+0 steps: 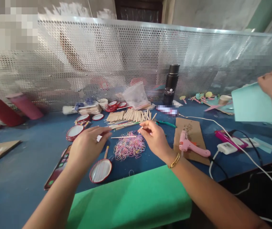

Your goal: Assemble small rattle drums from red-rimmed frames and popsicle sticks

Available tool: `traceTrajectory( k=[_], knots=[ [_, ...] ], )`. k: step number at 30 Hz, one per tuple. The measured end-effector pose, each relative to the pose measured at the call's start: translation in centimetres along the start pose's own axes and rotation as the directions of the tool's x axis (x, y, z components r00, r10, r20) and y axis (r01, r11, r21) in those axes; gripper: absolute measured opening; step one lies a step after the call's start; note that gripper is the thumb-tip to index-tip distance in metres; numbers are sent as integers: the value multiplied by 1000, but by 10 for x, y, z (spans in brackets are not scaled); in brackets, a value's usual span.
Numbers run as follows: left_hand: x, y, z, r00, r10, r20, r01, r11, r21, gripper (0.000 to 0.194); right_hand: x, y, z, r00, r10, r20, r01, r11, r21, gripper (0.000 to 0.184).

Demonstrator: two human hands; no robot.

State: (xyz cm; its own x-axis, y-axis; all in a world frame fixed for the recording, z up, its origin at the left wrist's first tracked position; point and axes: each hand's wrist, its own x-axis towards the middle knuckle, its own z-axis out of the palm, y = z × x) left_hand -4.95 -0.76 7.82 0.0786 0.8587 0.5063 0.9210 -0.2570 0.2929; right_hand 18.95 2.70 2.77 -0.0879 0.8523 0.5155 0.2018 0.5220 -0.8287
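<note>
On my feed, right hand (156, 140) has its fingers pinched on a small white piece (141, 128), near rubber bands (128, 148) heaped on the surface (23, 178). Left hand (87, 146) curls about a white scrap (99, 138); can't tell if gripped. Loose pinch could lose the piece among the bands.

With the rubber bands (129, 148) as the clock's centre, the left hand (87, 143) sits at 9 o'clock, a white scrap (99, 138) between thumb and fingers. The right hand (155, 136), at 2 o'clock, pinches a small white piece (141, 128). Wooden sticks (136, 115) lie at 12, a black bottle (171, 86) stands at 1, a pink glue gun (188, 144) rests on cardboard (180, 125) at 3, green cloth (131, 197) spreads at 6, and a red-rimmed disc (101, 171) lies at 8.
</note>
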Motion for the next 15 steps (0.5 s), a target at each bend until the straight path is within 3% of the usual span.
traceTrajectory(
  k=[5, 7, 11, 15],
  knots=[
    [-9, 26, 11, 996, 74, 57, -59, 972, -227, 29, 1, -5, 6, 985, 136, 104, -160, 948, 276, 14],
    [-6, 39, 16, 989, 128, 72, -98, 942, -320, 34, 2, -7, 7, 962, 198, 189, -260, 877, 404, 17],
    [8, 51, 18, 959, 249, 138, -170, 890, -423, 28, 3, -9, 5, 872, 302, 385, -482, 664, 572, 34],
    [22, 51, 17, 914, 340, 224, -190, 844, -502, 24, 5, -10, 1, 838, 346, 422, -545, 561, 623, 46]
  ],
)
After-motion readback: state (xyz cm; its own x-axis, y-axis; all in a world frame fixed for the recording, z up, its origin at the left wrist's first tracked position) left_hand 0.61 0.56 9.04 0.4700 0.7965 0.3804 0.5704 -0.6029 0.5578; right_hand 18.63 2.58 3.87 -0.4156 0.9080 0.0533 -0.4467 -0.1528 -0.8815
